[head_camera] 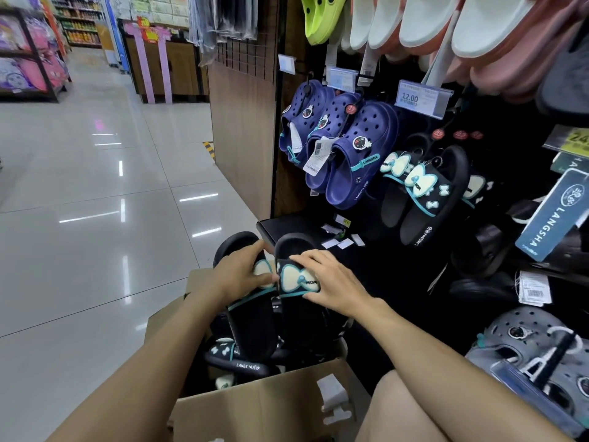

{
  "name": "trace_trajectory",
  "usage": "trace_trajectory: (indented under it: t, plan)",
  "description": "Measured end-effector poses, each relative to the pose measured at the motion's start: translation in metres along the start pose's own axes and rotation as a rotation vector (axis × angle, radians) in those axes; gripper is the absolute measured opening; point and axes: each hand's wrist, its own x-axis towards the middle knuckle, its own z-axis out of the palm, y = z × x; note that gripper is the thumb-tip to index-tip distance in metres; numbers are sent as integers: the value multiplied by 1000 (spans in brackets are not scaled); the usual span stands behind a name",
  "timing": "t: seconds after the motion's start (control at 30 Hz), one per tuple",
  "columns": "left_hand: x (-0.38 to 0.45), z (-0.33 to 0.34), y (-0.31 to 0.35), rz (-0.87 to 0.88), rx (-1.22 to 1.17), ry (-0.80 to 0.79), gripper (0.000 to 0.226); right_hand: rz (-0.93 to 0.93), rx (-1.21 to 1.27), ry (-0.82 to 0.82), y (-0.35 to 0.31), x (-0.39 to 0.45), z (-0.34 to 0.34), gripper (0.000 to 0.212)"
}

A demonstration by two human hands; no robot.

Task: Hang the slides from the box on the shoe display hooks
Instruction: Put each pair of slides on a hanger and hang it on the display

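- My left hand is wrapped over the strap of the left slide; the fingers curl round its bow and hold it up above the box.
- The cardboard box sits open on the floor below my arms, with more black slides lying loose inside it.
- My right hand lies on the right slide, the fingers spread and bent over the cream bow, gripping the strap from its outer side.
- The two slides stand side by side, touching along their inner edges, toes pointing away from me. I cannot see whether they are tied together or have a hanger loop.
- I judge this to be the pick-up step: a pair is out of the box but not yet at the rack.
- Up and to the right hang the navy clogs, and beside them the matching black slides with bows under the price tag.
- The next move calls for lifting the pair up and to the right to that hook, keeping the two together, and finding whatever loop or hanger goes over the hook, which I cannot make out from here.
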Motion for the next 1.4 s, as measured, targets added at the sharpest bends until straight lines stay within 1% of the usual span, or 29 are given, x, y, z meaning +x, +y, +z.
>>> trace_trajectory:
  t: [0.1,0.2,0.33,0.47,0.57,0.67,0.77,0.87,0.97,1.1,1.23,1.4]
  plan:
    - [0,4,1,29,71,-42,57,-75,-32,-46,-5,4,5,77]
    - [-1,9,-1,70,156,-82,59,-106,-29,-52,-8,6,7,77]
    - [0,12,-7,-4,222,-109,61,-110,-3,-60,-8,7,9,76]
    - [1,15,-13,-63,121,-112,64,-141,-3,-61,-8,8,10,75]
    - [-2,18,-16,-106,85,-75,60,-179,-8,-34,-11,8,10,73]
    - [-6,16,-12,-103,68,-39,48,-185,4,-14,-12,7,7,75]
    - [-9,11,-4,-103,59,11,41,-175,47,7,-12,5,3,78]
    - [-14,4,4,-100,27,101,41,-126,104,64,-13,4,-3,75]
    - [-18,0,10,-115,-20,151,40,-83,142,96,-15,2,-10,74]
    - [-18,-4,21,-108,-32,159,57,-49,175,88,-14,-2,-21,74]
    - [-10,-8,40,-55,21,153,63,86,306,161,-1,-15,-37,64]
    - [6,-4,81,22,38,173,59,275,495,264,30,-52,-45,50]
